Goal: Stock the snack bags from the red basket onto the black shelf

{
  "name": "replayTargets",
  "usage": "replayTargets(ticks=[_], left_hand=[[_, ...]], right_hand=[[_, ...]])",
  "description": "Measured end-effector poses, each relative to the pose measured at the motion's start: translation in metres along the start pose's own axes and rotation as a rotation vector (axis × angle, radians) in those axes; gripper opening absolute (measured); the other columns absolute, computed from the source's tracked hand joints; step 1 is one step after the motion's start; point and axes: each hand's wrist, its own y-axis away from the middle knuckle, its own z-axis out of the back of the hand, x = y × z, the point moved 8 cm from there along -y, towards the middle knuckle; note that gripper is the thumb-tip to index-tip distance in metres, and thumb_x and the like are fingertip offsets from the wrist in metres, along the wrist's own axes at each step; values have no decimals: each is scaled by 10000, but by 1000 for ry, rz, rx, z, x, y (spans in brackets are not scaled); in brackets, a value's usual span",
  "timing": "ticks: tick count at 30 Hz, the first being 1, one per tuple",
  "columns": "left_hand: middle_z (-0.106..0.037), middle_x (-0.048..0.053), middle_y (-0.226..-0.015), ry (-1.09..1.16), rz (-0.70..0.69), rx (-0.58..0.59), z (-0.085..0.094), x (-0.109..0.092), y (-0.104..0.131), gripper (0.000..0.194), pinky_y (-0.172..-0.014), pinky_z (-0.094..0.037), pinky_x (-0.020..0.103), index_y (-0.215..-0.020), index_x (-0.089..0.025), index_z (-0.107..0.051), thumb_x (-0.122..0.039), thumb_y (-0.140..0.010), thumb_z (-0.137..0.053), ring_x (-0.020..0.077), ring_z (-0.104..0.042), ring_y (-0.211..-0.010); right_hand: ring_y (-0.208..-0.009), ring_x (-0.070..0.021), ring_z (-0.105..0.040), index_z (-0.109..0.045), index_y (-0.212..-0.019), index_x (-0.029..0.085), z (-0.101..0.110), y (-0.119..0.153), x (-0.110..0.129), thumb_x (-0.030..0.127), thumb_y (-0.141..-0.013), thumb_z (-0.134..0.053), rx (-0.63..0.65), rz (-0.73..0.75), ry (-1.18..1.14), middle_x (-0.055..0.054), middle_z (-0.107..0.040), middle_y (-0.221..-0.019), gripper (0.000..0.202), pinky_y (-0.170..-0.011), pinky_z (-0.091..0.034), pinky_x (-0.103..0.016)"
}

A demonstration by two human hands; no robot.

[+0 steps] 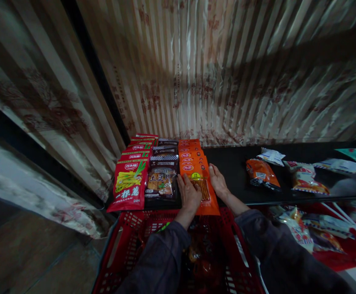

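Note:
On a black shelf (227, 163), three rows of snack bags lie overlapped: red bags (129, 179) at the left, dark purple bags (161, 181) in the middle, orange bags (208, 204) at the right. My left hand (190, 194) rests on the left part of the front orange bag, its fingers spread. Against the right edge of the orange row is my right hand (219, 181), fingers stretched out and not wrapped round anything.
Below the shelf's front edge stands a red basket (125, 228) with dark packets inside. Loose snack bags (308, 177) and an orange packet (262, 173) lie on the shelf to the right. More bags (297, 228) are at the lower right. A striped curtain (196, 81) hangs behind.

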Motion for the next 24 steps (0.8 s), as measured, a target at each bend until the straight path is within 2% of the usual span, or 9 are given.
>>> replayTargets(ticks=[5,10,14,24], left_hand=[[-224,252,-1599,22,7,-6,-5,2,2,641,-1230,-173,378,-1457,-5,-345,-178,-854,-481,280,-137,-1509],[-232,233,-1603,42,17,-13,-4,0,1,641,-1231,-162,398,-1448,-40,-363,-185,-837,-493,280,-106,-1513],[-217,273,-1594,15,22,17,-4,-2,0,652,-1227,-168,413,-1444,-5,-350,-190,-837,-500,303,-103,-1511],[-264,238,-1590,41,39,-38,-2,-3,-1,620,-1213,-210,399,-1413,-55,-398,-169,-815,-518,309,-195,-1499]], right_hand=[[-1275,-268,-550,-546,-1337,206,-5,3,4,537,-950,-360,39,43,25,-106,-615,-1359,542,-1134,-369,-432],[-1255,-263,-563,-557,-1317,223,-5,4,6,533,-949,-353,19,42,23,-91,-641,-1320,522,-1118,-392,-421],[-1255,-268,-564,-547,-1322,204,-7,6,9,514,-950,-350,35,40,29,-109,-634,-1328,523,-1114,-394,-416],[-1218,-266,-591,-518,-1342,209,-9,8,13,501,-950,-356,57,33,28,-101,-647,-1310,515,-1077,-431,-409]])
